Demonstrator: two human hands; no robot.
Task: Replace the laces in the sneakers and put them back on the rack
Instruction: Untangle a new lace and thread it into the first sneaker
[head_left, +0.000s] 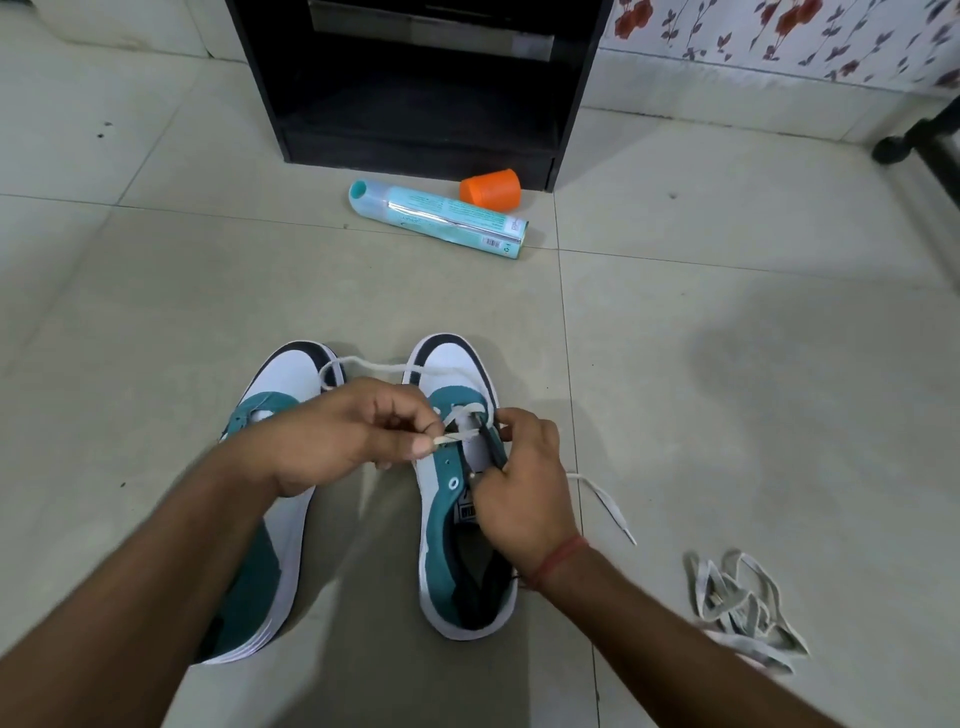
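Two white and teal sneakers stand side by side on the tiled floor, toes pointing away from me. My left hand (358, 431) pinches the white lace (457, 436) over the right sneaker (441, 519). My right hand (524, 488) grips that sneaker's eyelet flap on its right side. The lace loops forward across both toes, and its other end (608, 504) trails on the floor to the right. My left forearm covers much of the left sneaker (285, 374). A tangle of greyish laces (737, 608) lies at the lower right.
A black rack (415, 88) with an open lower shelf stands ahead against the wall. In front of it lie a teal spray can (441, 218) and an orange cap (491, 189). A dark furniture leg (914, 140) is at the far right.
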